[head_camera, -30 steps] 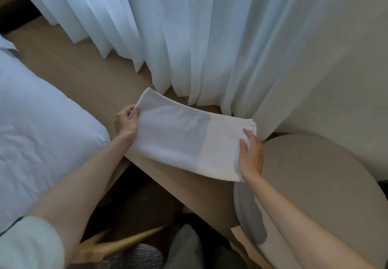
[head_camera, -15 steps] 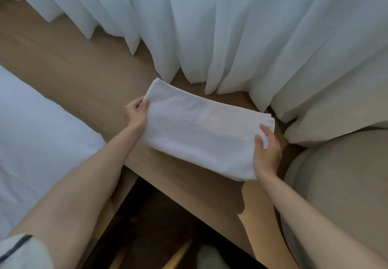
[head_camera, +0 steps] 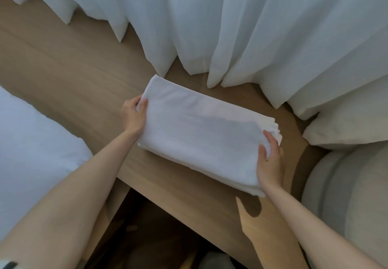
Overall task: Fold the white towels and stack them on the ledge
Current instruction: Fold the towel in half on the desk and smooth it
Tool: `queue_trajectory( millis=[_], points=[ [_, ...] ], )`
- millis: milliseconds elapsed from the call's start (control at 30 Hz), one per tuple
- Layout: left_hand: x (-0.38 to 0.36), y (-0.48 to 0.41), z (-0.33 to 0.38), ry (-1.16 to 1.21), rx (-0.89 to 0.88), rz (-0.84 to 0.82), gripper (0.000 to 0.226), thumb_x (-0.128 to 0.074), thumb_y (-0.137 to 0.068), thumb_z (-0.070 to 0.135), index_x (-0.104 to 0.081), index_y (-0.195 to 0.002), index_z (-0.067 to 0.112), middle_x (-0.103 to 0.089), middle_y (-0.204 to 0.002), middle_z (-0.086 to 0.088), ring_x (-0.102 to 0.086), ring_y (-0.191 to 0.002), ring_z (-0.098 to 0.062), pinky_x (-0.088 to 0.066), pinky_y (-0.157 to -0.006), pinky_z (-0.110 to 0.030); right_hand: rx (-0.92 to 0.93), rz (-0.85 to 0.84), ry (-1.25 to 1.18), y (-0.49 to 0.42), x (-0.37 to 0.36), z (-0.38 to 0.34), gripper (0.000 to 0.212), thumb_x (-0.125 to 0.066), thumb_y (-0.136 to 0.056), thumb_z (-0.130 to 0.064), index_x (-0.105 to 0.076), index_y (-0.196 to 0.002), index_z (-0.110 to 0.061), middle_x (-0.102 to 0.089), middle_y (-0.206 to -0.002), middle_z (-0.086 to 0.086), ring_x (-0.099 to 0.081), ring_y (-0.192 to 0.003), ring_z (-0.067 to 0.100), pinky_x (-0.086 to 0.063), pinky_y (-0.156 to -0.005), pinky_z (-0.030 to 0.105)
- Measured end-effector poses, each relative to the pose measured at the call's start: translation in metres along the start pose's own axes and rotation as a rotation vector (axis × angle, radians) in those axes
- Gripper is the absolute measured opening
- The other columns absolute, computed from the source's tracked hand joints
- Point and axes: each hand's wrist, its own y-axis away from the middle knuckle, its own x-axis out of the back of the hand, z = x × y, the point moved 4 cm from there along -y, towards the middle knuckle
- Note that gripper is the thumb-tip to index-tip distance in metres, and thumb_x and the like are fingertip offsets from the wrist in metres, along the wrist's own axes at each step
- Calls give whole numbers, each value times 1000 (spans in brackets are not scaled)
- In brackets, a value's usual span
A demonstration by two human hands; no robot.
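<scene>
Head view: towel [head_camera: 201, 134] on ledge [head_camera: 63, 75] between left grip [head_camera: 134, 115] and right grip [head_camera: 270, 163], both clamping its ends.

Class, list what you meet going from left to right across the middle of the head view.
white bedding → left hand → white towel → right hand → grey seat

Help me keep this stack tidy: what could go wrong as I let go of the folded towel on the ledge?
1. The folded towel has fanned, uneven layers at the end that the right hand grips; letting go could let them spread and loosen the fold.
2. The curtain hems hang close behind its far edge; sliding it back along the ledge might snag them.
3. If the left hand lets go first, the towel may skew.
</scene>
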Motion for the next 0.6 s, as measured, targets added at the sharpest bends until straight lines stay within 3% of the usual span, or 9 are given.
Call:
queue_trajectory(
  millis=[100, 200, 300, 433, 600],
  points=[
    [7, 7, -4, -73, 51, 23, 35, -47, -98, 31, -62, -118, 7, -60, -117, -12, -53, -105, -22, -36, -85, -26, -8, 8, 60, 3, 0, -4, 41, -39, -101, -30, -35, -142, -35, -36, -145, 3, -45, -120, 19, -30, -90, 22],
    [15, 9, 4, -72, 42, 37, 34, -49, -97, 32, -63, -115, 8, -59, -116, -11, -48, -96, -13, -32, -82, -20, 74, 90, 70, 12, 6, -20, 42, -39, -102, -28, -35, -143, -31, -40, -128, 0, -44, -85, -4, -27, -68, 5],
    [21, 8, 16, -15, 29, 42, 30, -50, -96, 32, -63, -113, 10, -57, -115, -6, -45, -94, -8, -29, -79, -14, 137, 141, 49, 17, 17, -29, 42, -39, -102, -26, -36, -144, -30, -33, -113, -8, -39, -80, -20, -28, -61, 3],
    [15, 12, 16, 47, 57, 2, 28, -52, -96, 32, -63, -110, 11, -60, -113, -5, -51, -98, -13, -35, -83, -22, 130, 146, 62, 13, 30, -22, 43, -39, -102, -28, -35, -144, -30, -39, -119, -1, -40, -82, -3, -27, -69, 6],
    [4, 15, 0, 18, 86, -17, 28, -50, -96, 30, -63, -108, 8, -61, -111, -9, -54, -105, -23, -40, -87, -30, 68, 110, 120, 14, 19, -2, 44, -37, -102, -29, -34, -146, -28, -38, -118, 1, -39, -75, -5, -27, -63, 6]
  ],
)
